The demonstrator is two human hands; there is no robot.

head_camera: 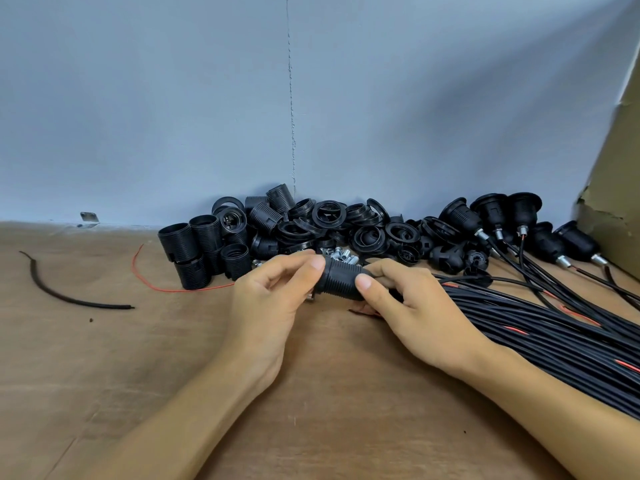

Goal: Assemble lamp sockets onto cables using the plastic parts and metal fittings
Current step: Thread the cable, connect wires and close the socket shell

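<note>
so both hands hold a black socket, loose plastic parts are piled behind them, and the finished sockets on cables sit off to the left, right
Not quite: the head view shows the finished sockets on cables to the right, not the left. The rest holds: left hand and right hand both grip the black socket, with the loose plastic parts piled behind.

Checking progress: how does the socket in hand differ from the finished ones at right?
The held socket is gripped between the left hand and right hand; the finished sockets lie on the table. The finished sockets wear wide collar rings; the held socket shows none. Both are black ribbed plastic.
</note>
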